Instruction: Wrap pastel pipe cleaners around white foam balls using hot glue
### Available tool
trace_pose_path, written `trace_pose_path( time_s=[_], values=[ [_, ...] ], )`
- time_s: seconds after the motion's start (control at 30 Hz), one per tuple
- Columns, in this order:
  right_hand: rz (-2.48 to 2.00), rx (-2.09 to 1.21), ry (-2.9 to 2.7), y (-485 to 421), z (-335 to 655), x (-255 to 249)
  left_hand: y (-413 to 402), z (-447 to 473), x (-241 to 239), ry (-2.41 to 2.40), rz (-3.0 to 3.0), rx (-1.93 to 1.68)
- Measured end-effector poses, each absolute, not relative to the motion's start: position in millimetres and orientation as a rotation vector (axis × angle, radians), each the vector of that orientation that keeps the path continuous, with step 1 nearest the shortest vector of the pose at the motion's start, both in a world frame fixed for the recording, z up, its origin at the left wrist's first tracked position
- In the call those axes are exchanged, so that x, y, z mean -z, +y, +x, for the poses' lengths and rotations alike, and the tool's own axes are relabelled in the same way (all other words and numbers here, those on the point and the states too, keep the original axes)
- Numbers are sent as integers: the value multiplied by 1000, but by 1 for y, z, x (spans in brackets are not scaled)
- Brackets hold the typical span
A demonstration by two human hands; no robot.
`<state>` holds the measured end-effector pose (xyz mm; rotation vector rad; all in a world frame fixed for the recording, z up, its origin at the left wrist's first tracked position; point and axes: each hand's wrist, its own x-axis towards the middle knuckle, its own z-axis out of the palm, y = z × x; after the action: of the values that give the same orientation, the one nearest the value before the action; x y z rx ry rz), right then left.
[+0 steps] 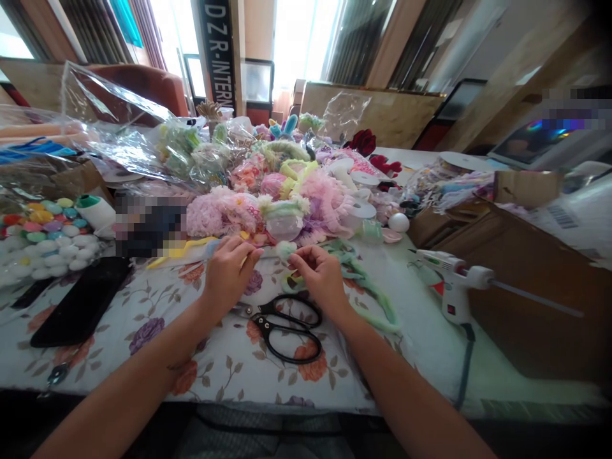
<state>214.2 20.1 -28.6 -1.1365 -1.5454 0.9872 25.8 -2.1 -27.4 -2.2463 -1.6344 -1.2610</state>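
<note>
My right hand [321,275] is closed, with thumb and fingers pinched at the edge of a small pale green fluffy ball [285,249]. My left hand [230,269] is also pinched shut, a little left of the ball; whatever lies between its fingertips is too small to make out. Green fuzzy chenille strips [370,290] lie looped behind and right of my right hand. Black-handled scissors [289,328] rest on the flowered cloth [215,376] below and between both hands, their blades pointing left. Yellow strips [189,247] lie beyond my left wrist.
Pink and pastel yarn trims [224,210] are heaped at the back. On the right, a white glue gun [452,284] with its cord stands by a cardboard box [535,287]. A black phone-like slab [81,306] and a bag of pom-poms [52,248] lie left.
</note>
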Motion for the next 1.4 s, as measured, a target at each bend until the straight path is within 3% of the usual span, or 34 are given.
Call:
trace_pose_path(
  time_s=[0.2,0.33,0.53,0.7,0.83,1.1,1.27,1.4],
  values=[
    [-900,-1135,-1700,13,207,31,-4,35,31,-1064,-2672,1231],
    [-872,-1361,-1521,12,208,25,-7,37,41,-1177,-2721,1176],
    [-1005,-1222,-1321,22,215,25,-5,30,40,-1552,-2563,1220],
    [-1009,-1213,-1322,21,214,24,1,29,31,-1735,-2439,1660],
    [-924,-1266,-1584,13,209,25,1,33,32,-1699,-2707,1868],
    [-992,-1283,-1476,19,208,33,5,28,39,-2322,-2569,2378],
    [-1002,-1226,-1469,19,209,31,7,26,40,-2357,-2495,2729],
    [-1017,-1259,-1460,17,210,31,8,26,40,-2341,-2520,2787]
  ],
)
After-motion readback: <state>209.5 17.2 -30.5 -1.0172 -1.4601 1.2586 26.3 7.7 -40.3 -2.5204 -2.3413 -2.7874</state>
